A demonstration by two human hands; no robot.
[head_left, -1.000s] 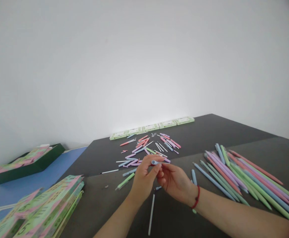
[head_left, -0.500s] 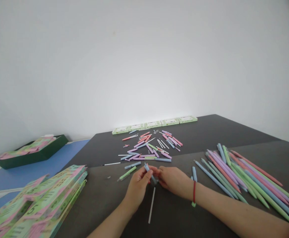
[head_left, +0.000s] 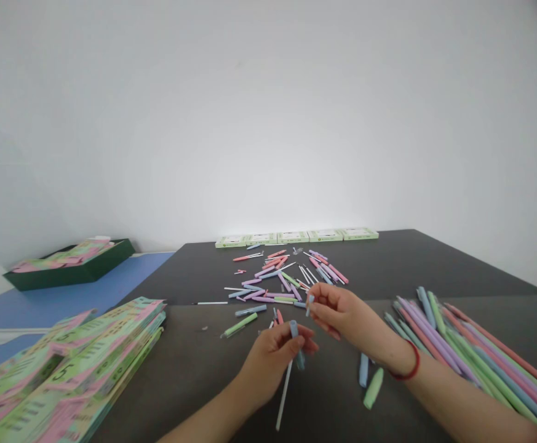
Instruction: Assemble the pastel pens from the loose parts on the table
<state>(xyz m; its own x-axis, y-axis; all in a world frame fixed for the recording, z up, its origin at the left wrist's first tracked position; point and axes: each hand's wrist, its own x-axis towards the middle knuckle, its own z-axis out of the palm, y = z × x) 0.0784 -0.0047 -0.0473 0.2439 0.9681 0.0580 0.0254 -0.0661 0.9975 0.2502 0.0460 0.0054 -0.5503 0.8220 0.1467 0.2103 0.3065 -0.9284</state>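
My left hand is closed around a light blue pen barrel, which it holds nearly upright between thumb and fingers. Higher and to the right, my right hand pinches a small light blue pen part. The two pieces are apart. Below my left hand, a thin white pen refill lies on the dark table. Beneath my right wrist lie a short blue barrel piece and a light green barrel piece.
Colourful pen parts and refills lie scattered mid-table, with flat boxes along the wall. Long pastel pens are piled at right. Printed packets are stacked at left, near a dark green tray on a blue surface.
My hands were together at the blue barrel. Now my right hand has moved up and right, with the small blue part in its fingers. The camera view has shifted slightly.
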